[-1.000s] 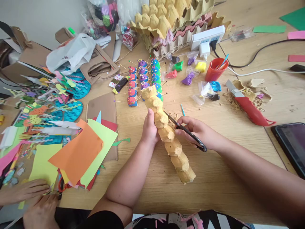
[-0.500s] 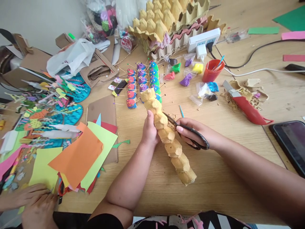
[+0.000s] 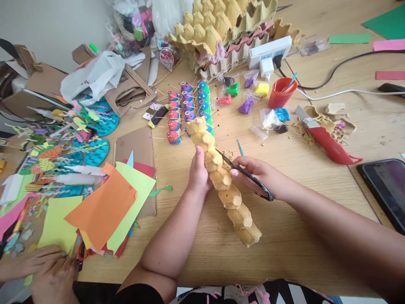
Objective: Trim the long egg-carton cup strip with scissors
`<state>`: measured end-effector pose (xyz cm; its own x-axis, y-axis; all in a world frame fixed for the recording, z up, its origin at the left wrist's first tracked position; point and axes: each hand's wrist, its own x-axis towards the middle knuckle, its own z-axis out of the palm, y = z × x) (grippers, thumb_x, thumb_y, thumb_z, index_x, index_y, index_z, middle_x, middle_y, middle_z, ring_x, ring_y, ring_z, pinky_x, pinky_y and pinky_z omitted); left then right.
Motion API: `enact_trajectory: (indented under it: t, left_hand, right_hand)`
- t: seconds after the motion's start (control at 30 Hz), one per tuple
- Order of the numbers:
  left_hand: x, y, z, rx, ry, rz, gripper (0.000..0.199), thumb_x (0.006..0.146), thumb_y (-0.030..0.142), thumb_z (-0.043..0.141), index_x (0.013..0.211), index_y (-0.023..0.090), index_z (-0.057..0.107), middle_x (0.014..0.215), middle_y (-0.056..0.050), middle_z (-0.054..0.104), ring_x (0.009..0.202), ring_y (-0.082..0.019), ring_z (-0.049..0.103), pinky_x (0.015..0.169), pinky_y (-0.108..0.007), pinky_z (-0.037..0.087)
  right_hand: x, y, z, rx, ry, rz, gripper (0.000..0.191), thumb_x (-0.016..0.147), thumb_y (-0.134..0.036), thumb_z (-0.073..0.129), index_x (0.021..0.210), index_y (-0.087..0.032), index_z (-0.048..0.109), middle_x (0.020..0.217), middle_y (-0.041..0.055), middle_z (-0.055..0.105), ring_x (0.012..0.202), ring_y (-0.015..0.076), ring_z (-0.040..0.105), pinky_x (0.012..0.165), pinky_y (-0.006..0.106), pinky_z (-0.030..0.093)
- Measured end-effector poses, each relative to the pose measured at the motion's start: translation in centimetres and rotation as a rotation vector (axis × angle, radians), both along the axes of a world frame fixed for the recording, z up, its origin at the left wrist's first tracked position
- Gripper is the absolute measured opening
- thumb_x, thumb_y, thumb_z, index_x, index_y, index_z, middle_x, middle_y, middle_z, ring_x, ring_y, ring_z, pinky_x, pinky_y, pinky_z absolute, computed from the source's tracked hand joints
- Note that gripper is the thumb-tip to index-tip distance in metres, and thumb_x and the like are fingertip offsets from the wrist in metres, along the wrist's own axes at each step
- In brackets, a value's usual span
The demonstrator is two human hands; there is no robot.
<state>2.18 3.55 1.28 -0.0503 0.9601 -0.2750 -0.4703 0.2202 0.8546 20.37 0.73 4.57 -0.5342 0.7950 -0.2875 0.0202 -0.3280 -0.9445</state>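
Nearest: a yellow egg-carton strip [image 3: 230, 196] was held slantwise over the table [image 3: 199, 257], near end turned rightward. It was wrapped by the left hand [image 3: 199, 171], thumb laid along the edge, other fingers hidden behind; probably gripped midway so that both ends were balanced. At the strip's right edge, black scissors [image 3: 257, 183] were held by the right hand [image 3: 257, 171], fingers curled about the handles. Blade tips were set near a dip between bumps, presumably where the edge was most easily reached; blade gap could not be told.

Well left of the strip, a co-worker's hands [image 3: 52, 270] were seen close together; above them an orange sheet [image 3: 103, 207] was laid over others. Right of the strip, a red-handled cutter [image 3: 332, 145] was rested on scraps, perhaps parked within reach.

Beyond the strip, painted caterpillars [image 3: 188, 96] were lined up, likely spaced for their pins. Farthest, egg trays [image 3: 218, 25] were stacked.
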Motion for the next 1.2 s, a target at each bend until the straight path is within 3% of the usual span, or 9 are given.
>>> enact_trajectory:
  t: [0.2, 0.43, 0.67, 0.87, 1.07, 1.2]
  left_hand:
    - [-0.2, 0.0, 0.0, 0.02, -0.036, -0.056, 0.066, 0.078, 0.084, 0.069, 0.099, 0.022, 0.067, 0.082, -0.002, 0.072, 0.084, -0.021, 0.076, 0.066, -0.028, 0.059]
    - [-0.2, -0.1, 0.1, -0.002, -0.047, -0.069, 0.065, 0.081, 0.085, 0.065, 0.1, 0.023, 0.067, 0.078, -0.001, 0.07, 0.083, -0.022, 0.077, 0.066, -0.029, 0.06]
    - [-0.2, 0.1, 0.7, -0.053, -0.005, -0.02, 0.067, 0.087, 0.089, 0.051, 0.073, 0.024, 0.06, 0.06, 0.0, 0.058, 0.056, -0.018, 0.063, 0.056, -0.031, 0.054]
    - [-0.1, 0.2, 1.2, -0.061, -0.075, -0.055, 0.073, 0.085, 0.092, 0.05, 0.064, 0.023, 0.058, 0.054, 0.0, 0.055, 0.046, -0.013, 0.049, 0.044, -0.028, 0.042]
    - [-1.0, 0.4, 1.2, -0.054, -0.139, -0.17, 0.08, 0.082, 0.097, 0.043, 0.062, 0.021, 0.061, 0.052, -0.002, 0.056, 0.046, -0.013, 0.051, 0.046, -0.028, 0.038]
    - [-1.0, 0.4, 1.4, -0.062, -0.178, -0.093, 0.076, 0.081, 0.096, 0.049, 0.068, 0.022, 0.064, 0.056, -0.002, 0.057, 0.049, -0.014, 0.052, 0.048, -0.029, 0.04]
  right_hand:
    - [0.2, 0.2, -0.9, 0.117, -0.124, 0.024, 0.044, 0.089, -0.064, 0.071, 0.094, -0.023, 0.055, 0.067, -0.0069, 0.047, 0.059, 0.0101, 0.036, 0.052, 0.024, 0.027]
    - [0.3, 0.3, -0.7, 0.218, -0.229, 0.032, 0.04, 0.092, -0.061, 0.067, 0.095, -0.023, 0.058, 0.066, -0.0064, 0.046, 0.06, 0.0115, 0.038, 0.055, 0.024, 0.03]
    - [0.1, 0.3, -1.1, 0.186, -0.185, 0.014, 0.044, 0.089, -0.064, 0.071, 0.097, -0.023, 0.056, 0.061, -0.0087, 0.043, 0.056, 0.0101, 0.036, 0.052, 0.023, 0.027]
    - [0.2, 0.3, -0.7, 0.13, -0.11, 0.058, 0.05, 0.085, -0.066, 0.073, 0.098, -0.022, 0.055, 0.06, -0.0098, 0.041, 0.054, 0.009, 0.032, 0.05, 0.023, 0.022]
    - [0.3, 0.1, -0.1, 0.225, -0.172, 0.099, 0.051, 0.088, -0.07, 0.068, 0.097, -0.02, 0.06, 0.072, -0.0042, 0.05, 0.064, 0.0125, 0.042, 0.057, 0.025, 0.032]
    - [0.3, 0.1, -0.1, 0.278, -0.26, 0.113, 0.05, 0.09, -0.07, 0.064, 0.097, -0.021, 0.062, 0.074, -0.0023, 0.055, 0.067, 0.0142, 0.047, 0.06, 0.025, 0.033]
